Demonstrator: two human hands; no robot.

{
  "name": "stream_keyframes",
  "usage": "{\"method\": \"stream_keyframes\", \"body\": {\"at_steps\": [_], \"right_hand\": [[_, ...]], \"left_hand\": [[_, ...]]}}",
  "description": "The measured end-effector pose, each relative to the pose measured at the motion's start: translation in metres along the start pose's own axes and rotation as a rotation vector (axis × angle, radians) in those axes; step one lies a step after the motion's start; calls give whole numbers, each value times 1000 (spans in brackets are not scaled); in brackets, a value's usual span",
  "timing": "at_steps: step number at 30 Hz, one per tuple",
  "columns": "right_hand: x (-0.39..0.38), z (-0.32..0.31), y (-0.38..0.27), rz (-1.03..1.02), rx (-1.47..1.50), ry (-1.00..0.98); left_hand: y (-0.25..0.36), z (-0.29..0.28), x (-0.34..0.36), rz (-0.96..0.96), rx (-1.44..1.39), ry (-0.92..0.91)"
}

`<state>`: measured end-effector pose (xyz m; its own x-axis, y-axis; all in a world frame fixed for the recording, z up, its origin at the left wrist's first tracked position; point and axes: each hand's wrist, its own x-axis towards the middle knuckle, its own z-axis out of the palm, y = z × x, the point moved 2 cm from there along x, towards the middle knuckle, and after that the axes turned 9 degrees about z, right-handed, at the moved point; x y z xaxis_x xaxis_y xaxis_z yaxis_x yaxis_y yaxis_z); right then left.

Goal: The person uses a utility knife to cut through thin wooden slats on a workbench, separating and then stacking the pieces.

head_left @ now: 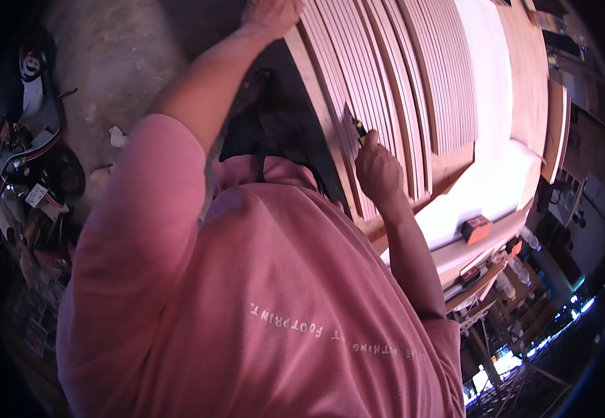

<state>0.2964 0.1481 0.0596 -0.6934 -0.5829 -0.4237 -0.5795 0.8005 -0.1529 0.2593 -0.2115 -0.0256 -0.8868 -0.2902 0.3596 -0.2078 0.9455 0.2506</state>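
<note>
My right hand (380, 169) is closed around a small yellow-and-black utility knife (360, 129). The knife's front end points away from me, over a long grooved wooden strip (348, 76). At the top edge of the view my left hand (274, 17) is curled beside the far part of the same wood. Its fingers are partly cut off by the picture edge, and what they grip cannot be made out. More grooved strips (385, 76) lie side by side to the right, along with a wider grooved panel (443, 76). All of them rest on a plain wooden board (454, 167).
A white sheet (492, 70) lies right of the panels. An orange-and-black box-shaped item (477, 229) sits near its lower edge. Plastic bottles (518, 270) and shelving stand at far right. A parked motorbike (37, 167) is at left on the concrete floor (128, 49).
</note>
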Motion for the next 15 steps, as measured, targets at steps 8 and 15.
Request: {"method": "stream_keyframes", "body": {"at_steps": [8, 15], "right_hand": [[-143, 28, 67, 300, 53, -210], [-210, 35, 97, 470, -1, -384]], "left_hand": [[-7, 9, -3, 46, -73, 15], [-5, 10, -3, 46, -46, -25]]}}
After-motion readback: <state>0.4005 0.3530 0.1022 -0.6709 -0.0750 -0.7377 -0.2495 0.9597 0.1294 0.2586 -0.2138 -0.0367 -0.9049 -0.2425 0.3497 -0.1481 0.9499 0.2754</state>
